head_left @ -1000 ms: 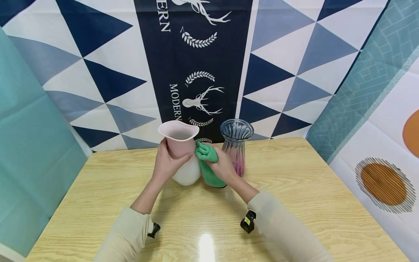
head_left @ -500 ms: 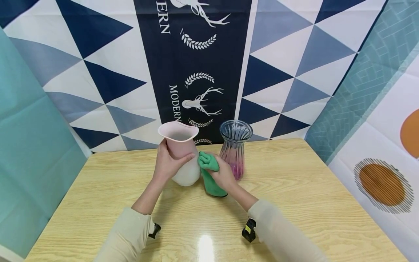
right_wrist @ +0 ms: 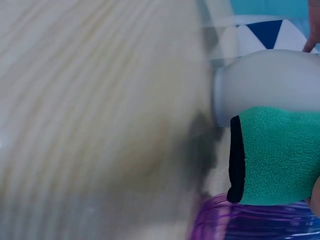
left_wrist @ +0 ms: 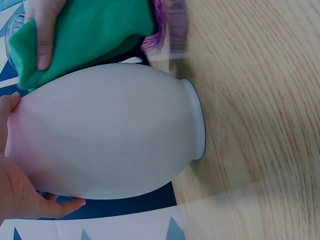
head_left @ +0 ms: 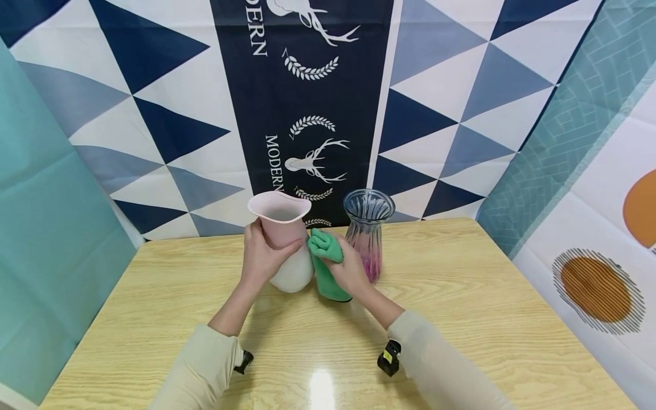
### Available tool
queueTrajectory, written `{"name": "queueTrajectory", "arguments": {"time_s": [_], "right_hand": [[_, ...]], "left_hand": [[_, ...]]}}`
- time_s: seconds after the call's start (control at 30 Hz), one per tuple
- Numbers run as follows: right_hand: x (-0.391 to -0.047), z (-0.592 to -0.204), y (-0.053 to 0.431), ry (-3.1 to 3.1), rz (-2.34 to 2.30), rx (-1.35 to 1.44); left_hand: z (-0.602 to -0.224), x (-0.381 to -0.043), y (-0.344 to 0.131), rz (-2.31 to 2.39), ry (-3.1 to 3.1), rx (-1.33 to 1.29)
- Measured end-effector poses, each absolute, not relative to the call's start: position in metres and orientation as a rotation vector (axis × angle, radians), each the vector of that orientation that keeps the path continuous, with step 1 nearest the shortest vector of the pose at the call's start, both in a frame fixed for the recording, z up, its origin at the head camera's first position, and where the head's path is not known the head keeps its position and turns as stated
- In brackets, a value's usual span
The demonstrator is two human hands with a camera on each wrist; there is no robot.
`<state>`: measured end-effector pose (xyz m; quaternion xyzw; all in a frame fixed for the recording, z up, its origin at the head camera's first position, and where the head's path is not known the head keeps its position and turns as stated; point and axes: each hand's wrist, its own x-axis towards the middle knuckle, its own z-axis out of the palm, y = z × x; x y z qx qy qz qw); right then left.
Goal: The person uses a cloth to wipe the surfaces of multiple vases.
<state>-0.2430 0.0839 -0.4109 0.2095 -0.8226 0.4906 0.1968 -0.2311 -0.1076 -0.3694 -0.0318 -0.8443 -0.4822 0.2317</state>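
A vase [head_left: 292, 273], pink at its flared wavy rim and white lower down, is gripped round the neck by my left hand [head_left: 262, 253]. In the left wrist view the rounded body of the vase [left_wrist: 115, 130] lies across the picture, its foot close to the wooden surface. My right hand [head_left: 351, 267] grips a folded green cloth [head_left: 325, 246] against the right side of the vase. The cloth [right_wrist: 280, 155] has a fuzzy face and a dark edge in the right wrist view. Most of my right fingers are hidden by the cloth.
Just behind my right hand stands a ribbed glass vase [head_left: 370, 228], blue at the top and pink to purple below. The light wooden table [head_left: 461, 319] reaches a patterned cloth backdrop [head_left: 169, 114]. Teal sheeting [head_left: 56, 228] hangs at the left.
My right hand with the green cloth has moved down along the side of the pink-and-white vase, then slightly back up. My left hand keeps its hold on the vase, nearly still.
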Motion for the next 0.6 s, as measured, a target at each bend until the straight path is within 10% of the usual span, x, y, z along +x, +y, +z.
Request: {"name": "queueTrajectory", "arguments": {"time_s": [0.6], "right_hand": [[-0.252, -0.376, 0.074, -2.137, 1.383, 0.651]], "left_hand": [[-0.369, -0.235, -0.11, -1.324, -2.291, -0.184]]}}
